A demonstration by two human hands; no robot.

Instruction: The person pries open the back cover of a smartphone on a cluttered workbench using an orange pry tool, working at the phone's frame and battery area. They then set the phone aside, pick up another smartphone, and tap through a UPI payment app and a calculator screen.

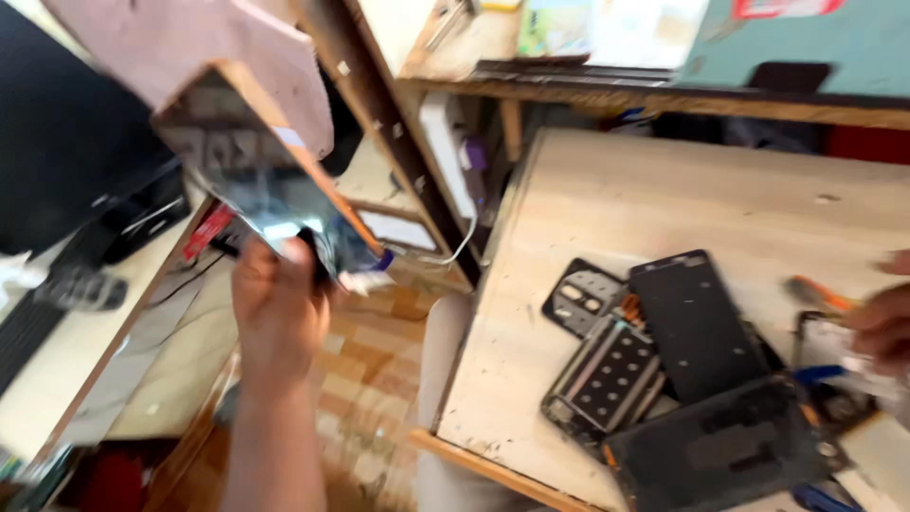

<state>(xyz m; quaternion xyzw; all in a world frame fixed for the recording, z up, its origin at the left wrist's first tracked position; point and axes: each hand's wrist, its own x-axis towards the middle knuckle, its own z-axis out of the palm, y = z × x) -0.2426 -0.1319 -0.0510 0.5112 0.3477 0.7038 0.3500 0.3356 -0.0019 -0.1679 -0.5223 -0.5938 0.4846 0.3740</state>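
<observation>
My left hand (275,308) is raised at the lower edge of an open wooden drawer (251,161) on the left, its fingers closed around a small dark part (313,248); motion blur hides what the part is. My right hand (883,324) shows only partly at the right edge, fingers curled, beside an orange-handled tool (817,294) and a blue-handled tool (817,374). Whether it holds anything is unclear. Dismantled phone parts lie on the wooden table (664,199): a black screen panel (697,322), a metal frame (607,374), a small back plate (580,299) and a dark cover (720,446).
A black monitor (57,133) and a keyboard (28,322) stand on a pale desk at the far left. A patterned floor (374,379) shows in the gap between desk and table. A cluttered wooden shelf (664,90) runs along the back.
</observation>
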